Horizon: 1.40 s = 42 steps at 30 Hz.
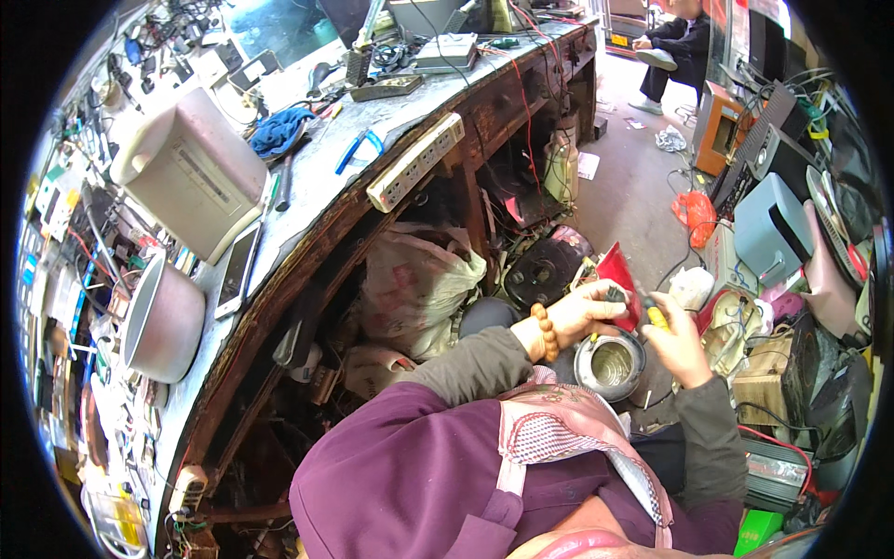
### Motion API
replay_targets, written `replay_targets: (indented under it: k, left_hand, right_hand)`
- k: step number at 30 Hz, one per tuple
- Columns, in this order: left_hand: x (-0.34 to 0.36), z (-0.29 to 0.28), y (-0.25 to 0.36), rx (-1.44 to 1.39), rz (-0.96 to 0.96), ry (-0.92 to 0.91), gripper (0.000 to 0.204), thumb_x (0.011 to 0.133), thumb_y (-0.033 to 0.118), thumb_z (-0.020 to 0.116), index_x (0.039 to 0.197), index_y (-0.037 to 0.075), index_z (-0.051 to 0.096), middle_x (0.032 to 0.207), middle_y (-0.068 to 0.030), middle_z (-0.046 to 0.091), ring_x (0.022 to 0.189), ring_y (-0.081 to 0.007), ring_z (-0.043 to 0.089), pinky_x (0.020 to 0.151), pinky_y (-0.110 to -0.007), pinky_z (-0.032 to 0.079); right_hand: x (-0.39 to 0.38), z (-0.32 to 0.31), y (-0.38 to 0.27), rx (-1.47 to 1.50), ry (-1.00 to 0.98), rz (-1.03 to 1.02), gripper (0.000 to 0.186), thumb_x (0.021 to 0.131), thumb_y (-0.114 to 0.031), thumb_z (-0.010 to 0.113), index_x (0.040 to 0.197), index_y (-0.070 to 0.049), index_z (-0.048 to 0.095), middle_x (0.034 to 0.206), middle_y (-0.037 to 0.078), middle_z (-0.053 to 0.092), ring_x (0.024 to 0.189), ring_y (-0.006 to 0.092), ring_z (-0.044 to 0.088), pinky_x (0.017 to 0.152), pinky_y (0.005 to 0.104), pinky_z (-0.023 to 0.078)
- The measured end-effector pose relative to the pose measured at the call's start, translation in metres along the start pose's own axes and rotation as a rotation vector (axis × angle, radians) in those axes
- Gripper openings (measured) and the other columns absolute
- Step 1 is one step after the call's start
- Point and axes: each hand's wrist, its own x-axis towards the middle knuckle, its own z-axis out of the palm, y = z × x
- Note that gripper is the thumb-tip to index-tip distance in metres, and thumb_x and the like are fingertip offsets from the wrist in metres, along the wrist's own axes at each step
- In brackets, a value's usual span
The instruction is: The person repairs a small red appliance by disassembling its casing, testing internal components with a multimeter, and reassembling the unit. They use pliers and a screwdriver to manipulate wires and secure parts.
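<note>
My left hand (582, 315), with a wooden bead bracelet at its wrist, pinches a small dark part (615, 295) against a red object (618, 263), perhaps part of an appliance; its exact shape is unclear. My right hand (682, 343) is closed on a yellow-handled tool (656, 318), its metal end pointing up beside the red object. Just below both hands is a round metal vessel (609, 382) with a dull interior.
A workbench (293, 196) crowded with electronics, a pot (177, 321) and a phone (238, 270) curves along the left. A dark round appliance (537, 278) and bags lie under it. Piled appliances (773, 242) fill the right; another person (672, 56) sits at the back.
</note>
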Motion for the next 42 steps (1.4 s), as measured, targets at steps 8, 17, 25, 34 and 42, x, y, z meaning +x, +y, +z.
replay_targets:
  k: [8, 17, 25, 34, 42]
  left_hand:
    - [-0.064, 0.019, 0.050, -0.189, 0.260, 0.187, 0.024, 0.100, 0.021, 0.069, 0.117, 0.004, 0.068, 0.104, -0.0076, 0.073, 0.089, -0.0205, 0.072, 0.081, -0.036, 0.060]
    - [-0.184, 0.054, 0.245, 0.779, 0.740, 0.949, 0.020, 0.089, 0.020, 0.081, 0.097, 0.007, 0.069, 0.078, 0.0007, 0.061, 0.064, -0.0089, 0.054, 0.060, -0.027, 0.045]
    - [-0.265, -0.043, 0.395, 1.125, 0.326, 1.321, 0.022, 0.088, 0.020, 0.084, 0.096, 0.007, 0.067, 0.076, 0.0006, 0.061, 0.059, -0.0080, 0.052, 0.052, -0.026, 0.039]
    - [-0.242, -0.068, 0.402, 1.926, -0.107, 1.649, 0.057, 0.080, 0.033, 0.082, 0.124, 0.000, 0.070, 0.123, -0.0242, 0.073, 0.111, -0.0354, 0.072, 0.096, -0.040, 0.056]
    - [-0.246, -0.065, 0.420, 1.433, 0.325, 1.369, 0.034, 0.084, 0.017, 0.080, 0.113, 0.001, 0.074, 0.087, -0.0060, 0.073, 0.072, -0.0136, 0.067, 0.067, -0.030, 0.056]
  right_hand:
    - [0.011, 0.038, -0.065, -0.294, -0.249, -0.628, 0.077, 0.084, -0.023, 0.084, 0.150, -0.004, 0.049, 0.151, 0.027, 0.049, 0.130, 0.0460, 0.058, 0.106, 0.0475, 0.052]
    - [0.037, -0.002, -0.019, -0.391, -0.170, -0.677, 0.040, 0.080, -0.011, 0.080, 0.118, -0.004, 0.070, 0.117, 0.017, 0.069, 0.103, 0.0375, 0.070, 0.089, 0.0444, 0.058]
    - [0.090, -0.036, 0.088, -0.318, -0.094, -0.191, 0.038, 0.080, -0.010, 0.076, 0.116, 0.004, 0.072, 0.106, 0.022, 0.076, 0.089, 0.0321, 0.074, 0.082, 0.0400, 0.059]
    - [0.090, -0.052, 0.104, -0.304, -0.097, -0.010, 0.041, 0.082, -0.011, 0.077, 0.119, 0.005, 0.072, 0.105, 0.024, 0.077, 0.097, 0.0326, 0.076, 0.088, 0.0415, 0.059]
    - [0.083, -0.077, 0.123, -0.359, -0.044, 0.066, 0.044, 0.082, -0.015, 0.080, 0.120, 0.005, 0.071, 0.105, 0.023, 0.077, 0.099, 0.0313, 0.075, 0.088, 0.0408, 0.058]
